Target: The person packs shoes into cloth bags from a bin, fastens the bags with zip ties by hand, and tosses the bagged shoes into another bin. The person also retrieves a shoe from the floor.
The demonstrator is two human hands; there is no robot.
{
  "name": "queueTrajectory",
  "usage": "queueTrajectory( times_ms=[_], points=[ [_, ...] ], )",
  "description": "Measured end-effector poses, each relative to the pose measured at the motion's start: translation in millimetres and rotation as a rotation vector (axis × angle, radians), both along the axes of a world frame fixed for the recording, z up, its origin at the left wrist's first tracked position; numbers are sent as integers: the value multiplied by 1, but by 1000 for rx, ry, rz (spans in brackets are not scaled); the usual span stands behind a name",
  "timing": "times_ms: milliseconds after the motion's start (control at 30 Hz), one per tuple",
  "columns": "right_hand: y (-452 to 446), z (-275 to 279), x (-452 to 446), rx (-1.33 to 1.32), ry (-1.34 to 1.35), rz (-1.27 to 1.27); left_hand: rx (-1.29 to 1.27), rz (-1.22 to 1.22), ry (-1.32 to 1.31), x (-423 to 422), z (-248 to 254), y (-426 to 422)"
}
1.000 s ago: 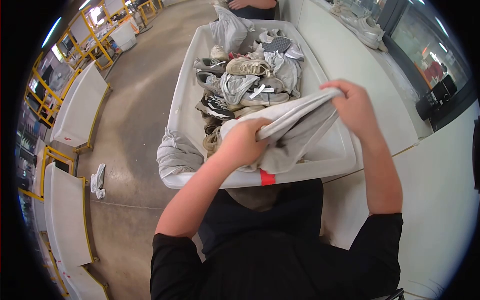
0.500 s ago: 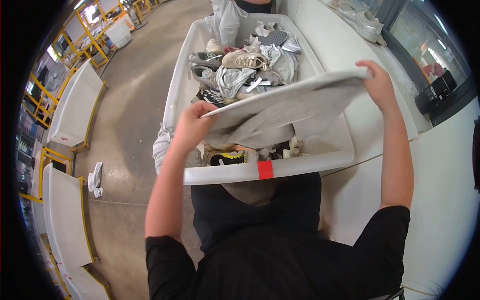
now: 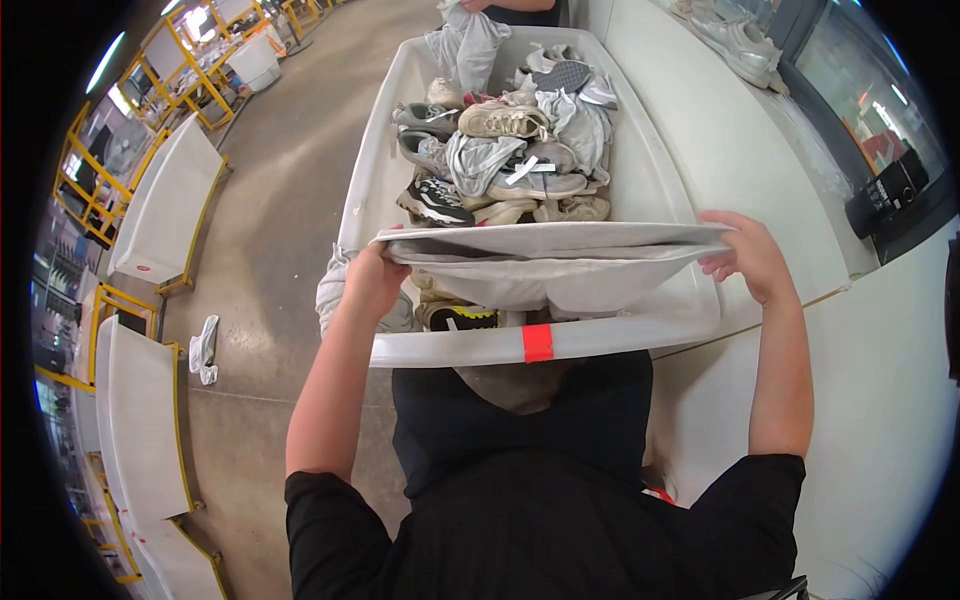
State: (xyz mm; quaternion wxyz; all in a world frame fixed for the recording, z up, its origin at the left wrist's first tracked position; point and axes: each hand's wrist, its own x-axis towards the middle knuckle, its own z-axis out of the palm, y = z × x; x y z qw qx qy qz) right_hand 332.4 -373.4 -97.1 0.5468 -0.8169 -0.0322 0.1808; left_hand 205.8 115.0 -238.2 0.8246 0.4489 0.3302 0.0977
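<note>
Gray floor (image 3: 270, 200), big white tub (image 3: 460, 350), shoes (image 3: 503, 121).
Left hand (image 3: 374, 282) and right hand (image 3: 752, 258) pinch a pale cloth (image 3: 590, 280), fingers nearly closed.

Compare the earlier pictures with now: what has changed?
The bare left hand has moved outward to the left, the bare right hand outward and down. The light-grey cloth, bunched at first, now stretches wide and nearly level between them; neither hand visibly let go. The white plastic bin and its heaped beige-and-grey shoes stayed put.
</note>
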Motion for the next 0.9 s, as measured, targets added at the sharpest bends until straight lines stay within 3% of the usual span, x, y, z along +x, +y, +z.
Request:
queueTrajectory(
  times_ms=[67, 100, 200, 233, 333, 400, 467, 500, 567, 600, 667, 800, 900],
  points=[
    [-2, 0, 6, 31, -43, -12, -241, 124, -160, 1, 10, -8],
    [-7, 1, 13, 61, -88, -30, -241, 125, -163, -1, 17, -8],
    [-26, 6, 28, 148, -126, -76, 188, -285, -112, -12, 48, 1],
    [-35, 8, 33, 203, -117, -100, 189, -292, -114, -15, 58, 3],
    [-48, 3, 36, 374, -136, -161, 1393, -530, 181, -27, 89, 7],
    [-46, -2, 37, 607, -195, -211, 1275, -491, 205, -28, 116, -1],
    [-36, 5, 26, 636, -274, -177, 1043, -413, 242, -25, 136, -8],
    [-29, 10, 16, 663, -355, -148, 1046, -412, 241, -27, 139, -5],
    [-20, 11, 6, 690, -435, -121, 652, -412, 51, -37, 142, 10],
    [-17, 10, 3, 558, -543, -117, 453, -408, -42, -41, 142, 16],
    [-15, 7, 2, 285, -752, -110, 377, -397, -82, -46, 137, 24],
    [-19, 1, 6, 128, -867, -121, 179, -396, -191, -57, 121, 35],
    [-19, 7, 7, 183, -758, -196, 95, -464, -271, -64, 112, 34]
  ],
)
